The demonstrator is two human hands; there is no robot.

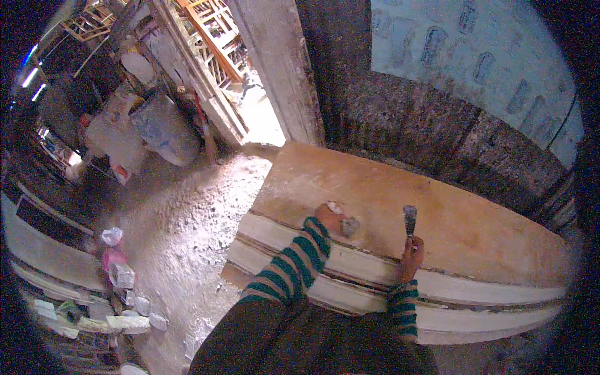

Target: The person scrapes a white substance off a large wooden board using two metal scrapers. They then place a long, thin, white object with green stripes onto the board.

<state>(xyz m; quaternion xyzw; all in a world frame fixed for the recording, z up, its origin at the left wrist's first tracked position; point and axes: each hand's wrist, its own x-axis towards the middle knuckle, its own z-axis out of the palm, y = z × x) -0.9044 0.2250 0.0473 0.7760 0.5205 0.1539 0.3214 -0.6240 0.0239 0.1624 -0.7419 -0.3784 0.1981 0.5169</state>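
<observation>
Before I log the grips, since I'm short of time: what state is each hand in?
Left hand: blurred over the wooden board; open or closed cannot be told.
Right hand: closed, holding a flat-ended tool.

Dim, grainy, black-rimmed, with white glare from the doorway [262, 119] across the floor [178, 215]

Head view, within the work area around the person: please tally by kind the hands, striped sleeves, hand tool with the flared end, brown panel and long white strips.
Hands: 2, left hand and right hand
Striped sleeves: 2
Flared hand tool: 1
Brown panel: 1
Long white strips: 2
Total: 8
Not counted: a grey blur at the left hand, too unclear to name.
</observation>
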